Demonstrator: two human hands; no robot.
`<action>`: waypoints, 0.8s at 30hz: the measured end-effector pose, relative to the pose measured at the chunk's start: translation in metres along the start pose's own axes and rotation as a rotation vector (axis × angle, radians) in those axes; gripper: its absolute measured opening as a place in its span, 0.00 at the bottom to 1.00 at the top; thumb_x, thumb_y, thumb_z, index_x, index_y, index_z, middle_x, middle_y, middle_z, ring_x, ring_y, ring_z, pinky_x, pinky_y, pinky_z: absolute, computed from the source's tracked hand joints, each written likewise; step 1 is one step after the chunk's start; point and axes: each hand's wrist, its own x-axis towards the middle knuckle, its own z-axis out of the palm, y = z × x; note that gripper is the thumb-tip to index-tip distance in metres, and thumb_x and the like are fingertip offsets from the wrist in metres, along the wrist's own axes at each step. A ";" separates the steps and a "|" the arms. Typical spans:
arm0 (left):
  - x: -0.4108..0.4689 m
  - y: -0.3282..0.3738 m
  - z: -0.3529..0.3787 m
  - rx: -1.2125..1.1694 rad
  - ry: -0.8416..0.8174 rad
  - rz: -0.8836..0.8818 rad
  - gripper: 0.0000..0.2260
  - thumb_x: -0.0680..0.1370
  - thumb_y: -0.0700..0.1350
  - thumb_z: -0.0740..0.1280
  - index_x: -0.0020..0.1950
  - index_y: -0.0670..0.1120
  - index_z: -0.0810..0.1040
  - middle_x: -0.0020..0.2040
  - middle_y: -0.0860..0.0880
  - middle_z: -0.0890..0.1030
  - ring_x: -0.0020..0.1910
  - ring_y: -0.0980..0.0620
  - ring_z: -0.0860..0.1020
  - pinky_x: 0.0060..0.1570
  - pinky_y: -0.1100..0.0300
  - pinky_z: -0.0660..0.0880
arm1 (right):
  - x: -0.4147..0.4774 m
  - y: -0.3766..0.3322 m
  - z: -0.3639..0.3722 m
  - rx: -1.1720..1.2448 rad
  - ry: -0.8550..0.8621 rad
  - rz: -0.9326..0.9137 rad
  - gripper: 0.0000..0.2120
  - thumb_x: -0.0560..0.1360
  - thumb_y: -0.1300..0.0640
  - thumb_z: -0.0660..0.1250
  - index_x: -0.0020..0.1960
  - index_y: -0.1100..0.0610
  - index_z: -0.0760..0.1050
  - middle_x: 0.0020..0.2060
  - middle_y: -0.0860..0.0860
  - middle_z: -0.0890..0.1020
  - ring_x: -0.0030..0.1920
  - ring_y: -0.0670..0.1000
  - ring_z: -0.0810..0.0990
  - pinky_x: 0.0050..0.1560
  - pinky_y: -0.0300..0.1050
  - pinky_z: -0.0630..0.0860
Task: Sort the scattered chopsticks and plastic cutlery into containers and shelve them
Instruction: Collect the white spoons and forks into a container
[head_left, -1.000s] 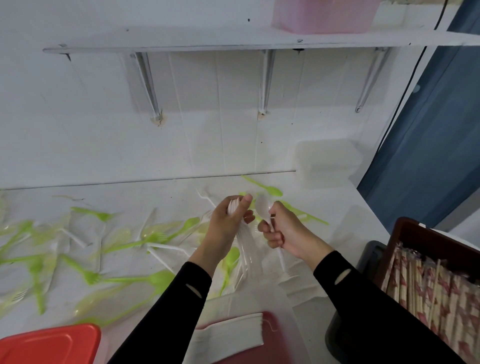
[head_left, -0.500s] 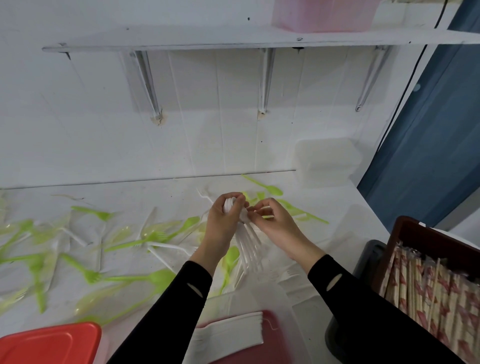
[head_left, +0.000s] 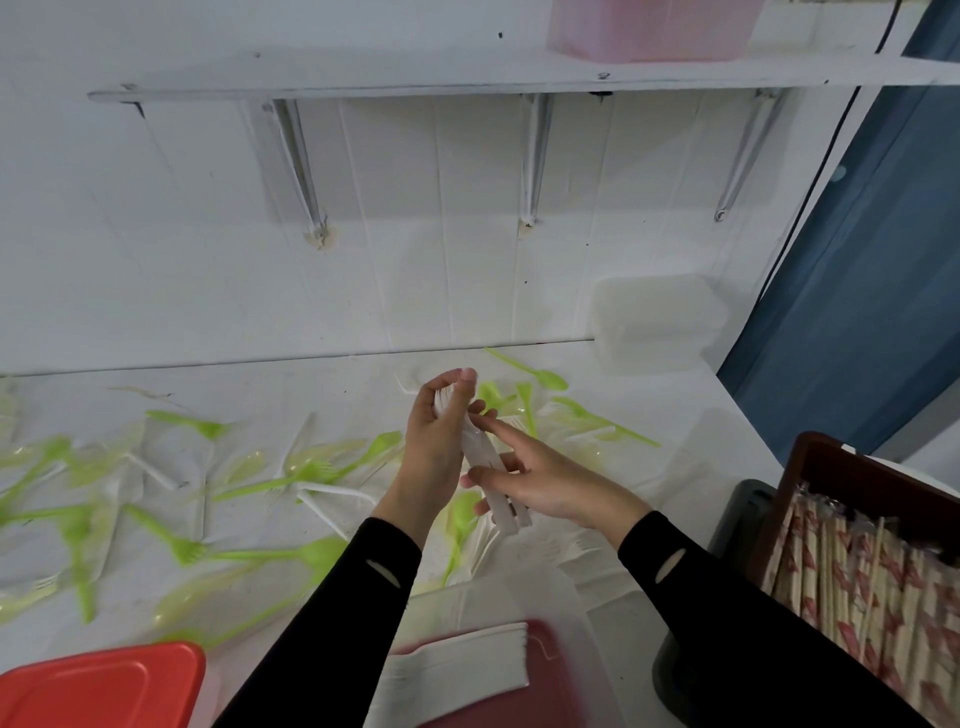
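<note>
The bundle of white plastic cutlery (head_left: 482, 457) was thin and pale, its pieces packed side by side. It was held slanted in the air above the middle of the surface, a little toward the far edge. The left hand (head_left: 434, 447) gripped its upper part, with the fingers curled round it and the thumb on top. The right hand (head_left: 545, 486) held the lower end with fingers only lightly bent round it, and its index finger lay straight along the bundle.

Green forks and spoons (head_left: 311, 553) lay scattered on the white surface (head_left: 337, 395), mostly on its left half, some inside clear wrappers, with a few white pieces among them. A clear container (head_left: 657, 322) stood at the far right corner and a red lid (head_left: 98, 686) lay at the near left corner. Beside the right edge a brown box (head_left: 831, 462) held wrapped chopsticks (head_left: 857, 582). On the wall shelf (head_left: 415, 78) above stood a pink container (head_left: 649, 28).
</note>
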 end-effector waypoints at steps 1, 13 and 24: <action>0.000 -0.001 -0.001 0.024 -0.049 -0.011 0.17 0.75 0.48 0.74 0.60 0.46 0.75 0.45 0.46 0.78 0.42 0.50 0.80 0.46 0.55 0.78 | 0.000 0.001 -0.001 -0.018 0.004 0.000 0.29 0.79 0.54 0.68 0.72 0.34 0.60 0.55 0.51 0.83 0.46 0.53 0.86 0.55 0.52 0.81; 0.001 -0.006 0.000 0.199 0.074 0.111 0.12 0.75 0.45 0.74 0.55 0.45 0.77 0.41 0.51 0.84 0.47 0.47 0.85 0.46 0.51 0.81 | 0.007 0.008 -0.007 0.030 0.021 -0.055 0.25 0.76 0.57 0.71 0.63 0.33 0.68 0.47 0.54 0.85 0.46 0.53 0.85 0.47 0.47 0.80; 0.004 -0.004 -0.001 0.018 0.175 0.115 0.12 0.76 0.42 0.73 0.56 0.46 0.74 0.50 0.45 0.80 0.48 0.48 0.84 0.46 0.51 0.81 | 0.021 0.022 -0.006 -0.402 0.435 -0.121 0.20 0.72 0.53 0.75 0.61 0.50 0.74 0.52 0.45 0.83 0.50 0.49 0.81 0.53 0.51 0.77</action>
